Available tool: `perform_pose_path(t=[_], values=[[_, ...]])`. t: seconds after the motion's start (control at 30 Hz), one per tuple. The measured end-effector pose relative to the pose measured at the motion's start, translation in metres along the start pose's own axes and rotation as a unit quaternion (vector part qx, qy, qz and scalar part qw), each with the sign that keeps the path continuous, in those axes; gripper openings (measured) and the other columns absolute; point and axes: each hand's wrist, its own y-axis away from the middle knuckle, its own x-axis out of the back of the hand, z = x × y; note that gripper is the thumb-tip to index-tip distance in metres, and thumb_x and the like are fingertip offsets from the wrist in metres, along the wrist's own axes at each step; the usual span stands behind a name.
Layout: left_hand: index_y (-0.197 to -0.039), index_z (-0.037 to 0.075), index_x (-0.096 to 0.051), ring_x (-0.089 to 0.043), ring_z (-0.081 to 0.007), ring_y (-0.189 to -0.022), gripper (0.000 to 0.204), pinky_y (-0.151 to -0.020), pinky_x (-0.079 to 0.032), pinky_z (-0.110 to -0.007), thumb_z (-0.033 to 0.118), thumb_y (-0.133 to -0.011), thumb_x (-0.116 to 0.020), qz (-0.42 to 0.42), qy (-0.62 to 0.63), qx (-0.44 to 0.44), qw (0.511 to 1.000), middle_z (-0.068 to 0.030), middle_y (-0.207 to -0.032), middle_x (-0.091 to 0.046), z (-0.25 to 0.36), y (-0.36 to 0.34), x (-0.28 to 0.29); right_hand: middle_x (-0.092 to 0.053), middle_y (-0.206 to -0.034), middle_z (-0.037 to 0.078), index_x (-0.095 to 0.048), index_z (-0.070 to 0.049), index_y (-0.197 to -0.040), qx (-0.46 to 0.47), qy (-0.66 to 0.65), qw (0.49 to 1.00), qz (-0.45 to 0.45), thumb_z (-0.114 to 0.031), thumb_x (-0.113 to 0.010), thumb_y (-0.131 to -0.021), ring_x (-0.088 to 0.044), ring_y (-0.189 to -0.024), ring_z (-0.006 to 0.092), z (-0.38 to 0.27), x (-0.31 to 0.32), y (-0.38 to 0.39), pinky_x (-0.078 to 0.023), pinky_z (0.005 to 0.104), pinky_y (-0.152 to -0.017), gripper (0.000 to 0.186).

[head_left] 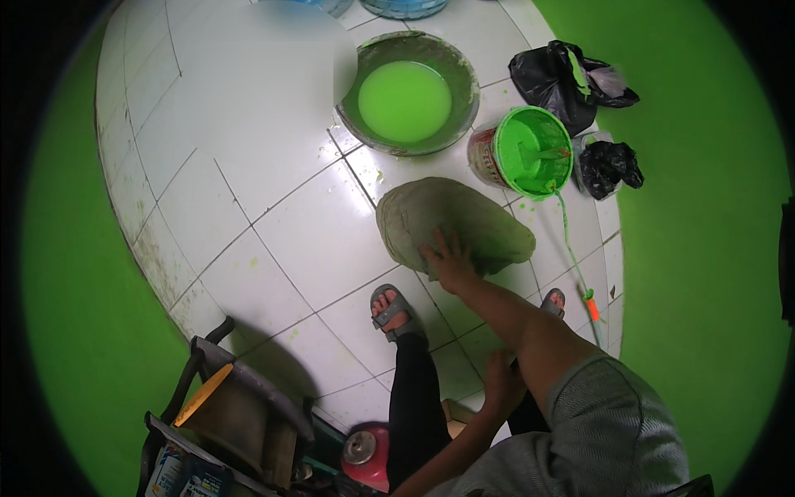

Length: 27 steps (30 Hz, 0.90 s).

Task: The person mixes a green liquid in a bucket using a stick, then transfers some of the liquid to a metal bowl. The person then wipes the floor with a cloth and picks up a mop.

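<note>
A bulky grey-green sack (431,211) lies on the tiles in front of my feet. My right hand (450,261) rests on its near side, fingers spread over the cloth. Lower down, my left hand (502,385) is close to my right leg, beneath the right forearm. Its fingers are mostly hidden, so I cannot see whether it holds anything. Beyond the sack stands a wide dark basin (465,91) with bright green liquid in it. Right of the basin is a paint bucket (489,157), its inside coated in green, with a green-smeared tool in it.
A long thin green-stained handle with an orange grip (591,308) leans from the bucket to the right. Black plastic bags (551,87) sit along the green wall (696,166). At lower left stands a dark chair-like frame (273,398) loaded with items, near a red round container (373,464).
</note>
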Motion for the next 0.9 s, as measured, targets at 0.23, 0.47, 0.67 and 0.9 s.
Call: perform_pose_path(t=[0.23, 0.47, 0.67, 0.9], values=[[-0.12, -0.001, -0.057, -0.061, -0.0396, -0.109, 0.035, -0.092, -0.05, -0.045, 0.015, -0.091, -0.069, -0.014, 0.005, 0.001, 1.0, -0.0229, -0.116, -0.062, -0.001, -0.007, -0.002, -0.026, -0.167, 0.014, -0.037, -0.036, -0.157, 0.062, 0.076, 0.991, 0.089, -0.034, -0.056, -0.096, -0.021, -0.15, 0.0525, 0.017, 0.029, -0.038, -0.004, 0.0707, -0.121, 0.064], [-0.118, 0.0, -0.056, -0.062, -0.0392, -0.104, 0.032, -0.089, -0.051, -0.045, 0.013, -0.091, -0.068, 0.003, -0.001, -0.022, 1.0, -0.0221, -0.112, -0.062, 0.01, -0.013, -0.001, -0.03, -0.165, 0.014, -0.035, -0.033, -0.158, -0.014, 0.129, 0.977, 0.168, -0.033, -0.066, -0.09, -0.019, -0.153, 0.0473, 0.039, 0.089, -0.131, -0.007, 0.0662, -0.123, 0.075], [-0.118, 0.0, -0.057, -0.062, -0.0393, -0.103, 0.032, -0.088, -0.051, -0.045, 0.013, -0.091, -0.068, -0.007, 0.142, 0.075, 0.987, -0.0222, -0.112, -0.062, -0.004, -0.019, -0.019, -0.021, -0.167, 0.019, -0.024, -0.031, -0.162, -0.063, -0.041, 0.99, 0.122, -0.032, -0.071, -0.089, -0.017, -0.152, 0.051, 0.04, 0.087, -0.117, -0.011, 0.065, -0.122, 0.087], [-0.118, 0.0, -0.059, -0.063, -0.04, -0.105, 0.028, -0.09, -0.051, -0.046, 0.015, -0.095, -0.065, 0.0, 0.028, 0.032, 0.999, -0.0228, -0.113, -0.063, 0.026, -0.022, 0.007, -0.008, -0.168, 0.026, -0.006, -0.024, -0.166, -0.177, -0.036, 0.983, 0.021, -0.037, -0.063, -0.095, -0.011, -0.151, 0.0536, 0.085, -0.035, 0.015, -0.012, 0.0658, -0.121, 0.091]])
